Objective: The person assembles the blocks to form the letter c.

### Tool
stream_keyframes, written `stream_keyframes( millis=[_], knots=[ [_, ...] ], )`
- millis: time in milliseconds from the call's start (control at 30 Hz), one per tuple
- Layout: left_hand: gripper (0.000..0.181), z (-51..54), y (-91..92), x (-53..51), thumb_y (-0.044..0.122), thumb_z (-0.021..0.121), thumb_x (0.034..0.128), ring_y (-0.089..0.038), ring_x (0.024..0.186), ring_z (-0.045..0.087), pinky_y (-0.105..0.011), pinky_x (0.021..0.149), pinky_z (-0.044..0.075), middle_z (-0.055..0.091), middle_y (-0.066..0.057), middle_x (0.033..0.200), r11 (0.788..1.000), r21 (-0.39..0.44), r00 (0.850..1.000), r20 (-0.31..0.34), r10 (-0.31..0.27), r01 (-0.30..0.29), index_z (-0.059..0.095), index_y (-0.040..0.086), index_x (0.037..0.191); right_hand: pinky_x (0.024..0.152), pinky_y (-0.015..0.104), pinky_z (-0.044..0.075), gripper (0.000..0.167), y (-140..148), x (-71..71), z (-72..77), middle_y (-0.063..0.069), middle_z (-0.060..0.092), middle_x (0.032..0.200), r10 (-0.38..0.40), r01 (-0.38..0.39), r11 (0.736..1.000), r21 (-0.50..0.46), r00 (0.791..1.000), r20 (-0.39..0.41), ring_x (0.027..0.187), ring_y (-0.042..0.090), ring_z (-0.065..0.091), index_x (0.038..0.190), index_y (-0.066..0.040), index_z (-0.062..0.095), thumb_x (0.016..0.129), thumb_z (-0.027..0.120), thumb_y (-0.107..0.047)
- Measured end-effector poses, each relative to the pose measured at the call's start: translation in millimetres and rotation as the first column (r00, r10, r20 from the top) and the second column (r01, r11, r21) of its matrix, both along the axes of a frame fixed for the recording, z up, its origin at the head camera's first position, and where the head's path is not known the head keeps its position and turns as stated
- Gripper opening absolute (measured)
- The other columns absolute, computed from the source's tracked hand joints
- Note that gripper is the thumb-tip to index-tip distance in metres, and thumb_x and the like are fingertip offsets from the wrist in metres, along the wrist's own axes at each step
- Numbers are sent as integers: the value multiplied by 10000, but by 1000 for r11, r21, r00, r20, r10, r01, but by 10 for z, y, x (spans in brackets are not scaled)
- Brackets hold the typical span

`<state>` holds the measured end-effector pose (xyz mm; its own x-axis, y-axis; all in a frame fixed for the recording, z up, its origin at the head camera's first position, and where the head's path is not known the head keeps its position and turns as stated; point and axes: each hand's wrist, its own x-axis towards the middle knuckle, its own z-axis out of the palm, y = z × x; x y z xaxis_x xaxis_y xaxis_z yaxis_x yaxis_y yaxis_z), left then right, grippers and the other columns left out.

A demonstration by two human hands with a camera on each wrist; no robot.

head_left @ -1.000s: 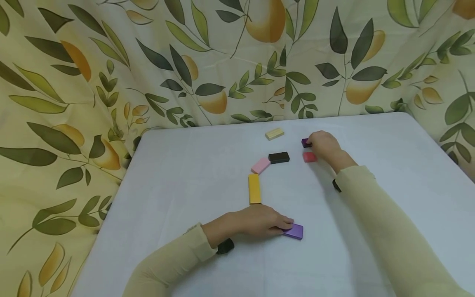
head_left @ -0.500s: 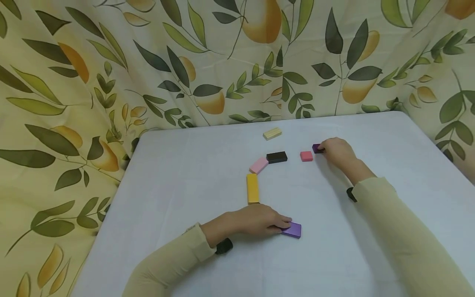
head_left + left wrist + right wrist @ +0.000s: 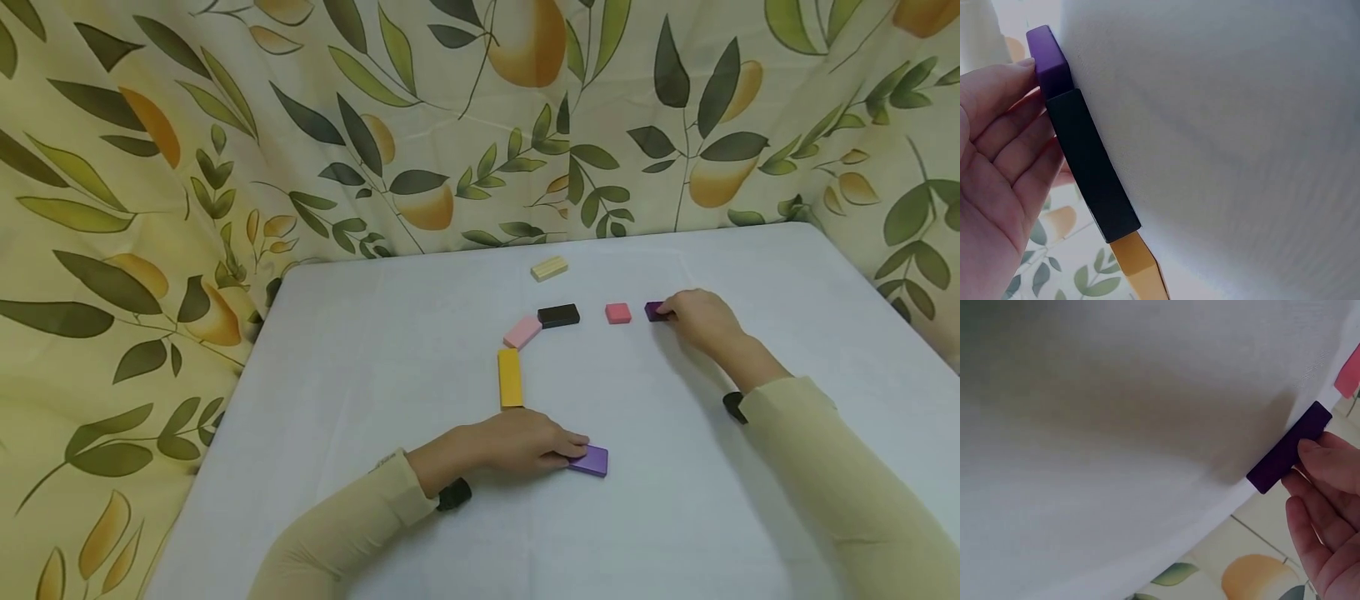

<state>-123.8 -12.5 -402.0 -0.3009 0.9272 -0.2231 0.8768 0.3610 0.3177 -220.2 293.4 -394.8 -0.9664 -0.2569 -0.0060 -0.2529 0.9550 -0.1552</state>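
My left hand holds a purple block lying flat near the front of the table, its thumb at one long edge and fingertips over the top. A dark green, nearly black block joins the purple block end to end in the left wrist view; in the head view the hand covers it. Beyond the hand lies a yellow block, which meets the dark one. Toward the right, my right hand pinches a dark purple block between thumb and fingers. A small red-pink block sits just left of it, across a narrow gap.
A light pink block lies slanted between the yellow block and a black block, forming a curved line. Farther back is a cream, ridged block. A white cloth covers the table; a fruit-patterned curtain hangs behind it.
My right hand has brought the dark purple block rightward and nearer, from behind the red-pink block to its right side. My left hand has stayed on the purple block.
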Motion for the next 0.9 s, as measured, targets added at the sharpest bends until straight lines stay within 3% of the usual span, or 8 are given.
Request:
stream_keyframes(
  millis=[233, 633, 900],
  knots=[
    [354, -24, -5, -16, 225, 509, 955, -15, 1168, 461, -116, 838, 382, 461, 140, 1341, 1000, 8, 1000, 6, 3, -3, 535, 213, 1308, 835, 542, 415, 171, 36, 95, 44, 296, 607, 1015, 28, -28, 1000, -13, 1000, 13, 951, 471, 547, 970, 79, 676, 820, 597, 67],
    [356, -32, 0, -17, 224, 510, 954, -8, 1173, 453, -124, 837, 390, 460, 143, 1339, 1000, 5, 1000, -2, -5, 5, 533, 210, 1309, 766, 522, 454, 122, 14, 308, 43, 272, 637, 935, 71, -71, 997, 8, 996, -44, 871, 447, 587, 877, 82, 692, 781, 618, 81],
    [356, -26, -7, -21, 226, 506, 957, -5, 1177, 447, -127, 852, 385, 456, 135, 1345, 1000, 11, 1000, 5, -10, 10, 532, 205, 1311, 738, 508, 468, 115, 18, 427, 75, 235, 654, 884, 108, -108, 994, -5, 994, -12, 839, 416, 601, 846, 54, 705, 766, 632, 94]
  ],
)
